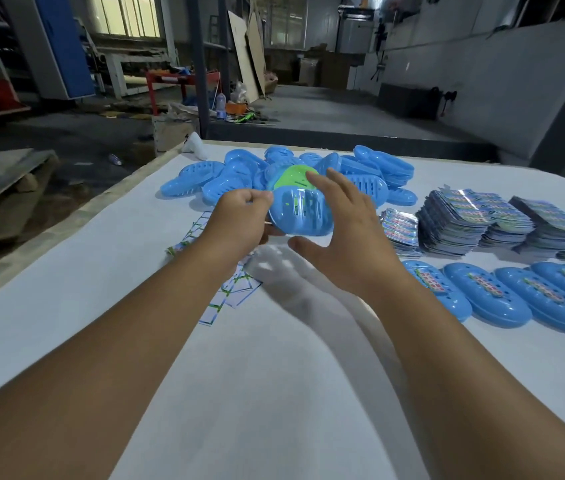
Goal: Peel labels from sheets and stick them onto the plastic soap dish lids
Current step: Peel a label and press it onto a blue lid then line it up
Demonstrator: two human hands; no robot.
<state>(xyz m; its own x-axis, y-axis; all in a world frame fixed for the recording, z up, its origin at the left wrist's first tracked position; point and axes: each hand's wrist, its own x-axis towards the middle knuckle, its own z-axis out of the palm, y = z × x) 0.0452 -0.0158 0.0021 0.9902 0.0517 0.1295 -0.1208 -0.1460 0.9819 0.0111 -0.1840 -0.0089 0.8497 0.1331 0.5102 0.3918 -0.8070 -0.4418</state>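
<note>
My left hand (pixel 239 223) grips a blue slotted soap dish lid (pixel 300 213) by its left edge and holds it tilted above the white table (pixel 135 254). To the lid's right, my right hand (pixel 350 230) is spread wide, fingers straight, thumb below the lid; contact with the lid is unclear. Behind the held lid lies a pile of blue lids (pixel 232 174) with one green lid (pixel 291 178) among them. Stacks of shiny label sheets (pixel 464 220) sit to the right. A row of labelled blue lids (pixel 516 299) lies in front of the stacks.
Empty white backing sheets (pixel 232 289) are scattered under my left forearm. A white object (pixel 194 145) stands at the table's far left corner. The table's left edge (pixel 66 220) drops to a workshop floor with pallets (pixel 0 181), a red trolley and cardboard.
</note>
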